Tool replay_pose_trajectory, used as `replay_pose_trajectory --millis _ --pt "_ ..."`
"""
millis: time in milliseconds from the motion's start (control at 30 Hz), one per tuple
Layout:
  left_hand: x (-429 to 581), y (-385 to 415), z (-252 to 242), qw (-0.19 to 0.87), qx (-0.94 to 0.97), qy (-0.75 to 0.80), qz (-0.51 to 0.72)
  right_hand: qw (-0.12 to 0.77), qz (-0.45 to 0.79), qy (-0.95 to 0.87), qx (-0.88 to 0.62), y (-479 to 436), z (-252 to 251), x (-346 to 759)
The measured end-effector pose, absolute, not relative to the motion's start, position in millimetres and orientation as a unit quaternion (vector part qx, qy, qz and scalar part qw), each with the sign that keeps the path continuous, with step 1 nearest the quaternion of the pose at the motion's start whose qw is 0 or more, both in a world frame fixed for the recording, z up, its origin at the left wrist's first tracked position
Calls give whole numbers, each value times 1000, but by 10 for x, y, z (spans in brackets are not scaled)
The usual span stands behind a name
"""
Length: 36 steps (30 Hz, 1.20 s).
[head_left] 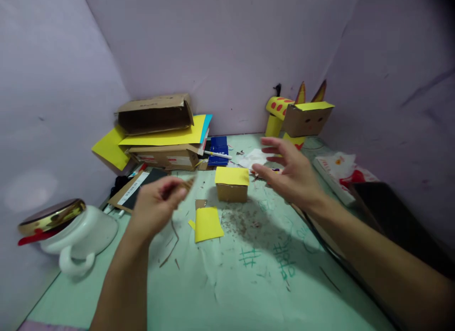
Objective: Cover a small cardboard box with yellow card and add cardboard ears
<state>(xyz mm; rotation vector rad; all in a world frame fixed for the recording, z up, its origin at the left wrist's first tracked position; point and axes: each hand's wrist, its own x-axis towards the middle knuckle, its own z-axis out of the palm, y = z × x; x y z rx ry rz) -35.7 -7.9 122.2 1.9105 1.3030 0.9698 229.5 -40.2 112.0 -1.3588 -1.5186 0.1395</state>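
A lidded white mug (76, 236) stands far left of the yellow-topped box (232, 184). Just left of the box, the left hand (156, 203) pinches a cardboard sliver (188, 182) by one end, leaving its tip free. Just right of the box, the right hand (291, 174) hovers, fingers spread and empty.

The little box (232, 192) is plain brown cardboard with a bright yellow top, same yellow as the paper scrap (208, 224), and the sliver (189, 182) is brown too. Table mat (231, 293) is pale mint with darker green scribbles, and the cardboard animal (282, 107) is yellow with red spots. Mug (83, 236) is white with a shiny gold lid (53, 216).
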Motion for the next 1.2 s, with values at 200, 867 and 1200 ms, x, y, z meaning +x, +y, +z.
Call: replay_pose_trajectory --millis 200,867,1200 --pt "-571 142 1250 364 448 542 611 363 206 -738 -530 -724 1229 1974" --pt "-227 153 631 300 750 556 194 86 253 -748 -607 -783 922 1800" --pt "-308 204 840 322 697 591 250 126 160 -681 -703 -734 698 2276"
